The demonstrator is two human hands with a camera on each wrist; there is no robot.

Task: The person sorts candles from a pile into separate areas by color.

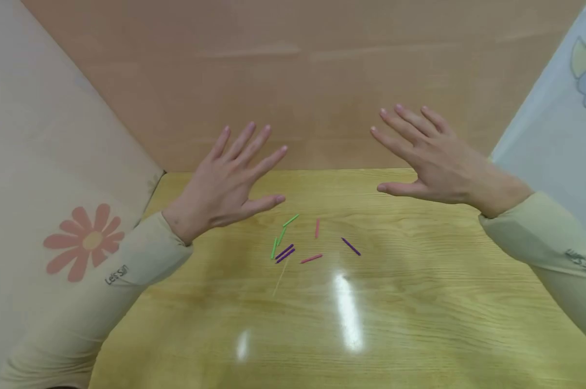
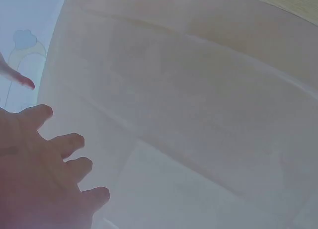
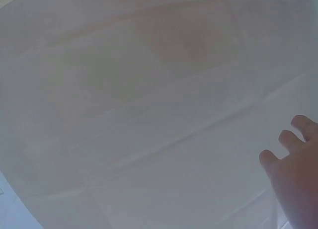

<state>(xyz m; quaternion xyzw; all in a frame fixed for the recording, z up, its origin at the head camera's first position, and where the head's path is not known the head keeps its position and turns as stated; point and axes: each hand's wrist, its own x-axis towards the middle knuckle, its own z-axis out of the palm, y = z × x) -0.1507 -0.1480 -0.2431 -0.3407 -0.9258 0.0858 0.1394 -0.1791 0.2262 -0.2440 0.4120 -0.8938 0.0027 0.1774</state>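
My left hand (image 1: pixel 227 183) spread wide, fingers toward 1 o'clock. At its 5 o'clock, on the wooden table (image 1: pixel 443 292): three green sticks (image 1: pixel 274 248), then a purple pair (image 1: pixel 285 256); from these, pink sticks (image 1: pixel 311 259) at 2 and 3 o'clock. A lone purple stick (image 1: pixel 351 246) lies toward 8 o'clock of my right hand (image 1: pixel 438 167), also splayed.

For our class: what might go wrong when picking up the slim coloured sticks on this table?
1. Two slim purple sticks lie side by side, so pinching one might nudge the other.
2. The yellowish wooden table looks glossy; a stick could slide or roll.
3. In the head view, the left grip appears near three slim green sticks; lowering it might scatter them.
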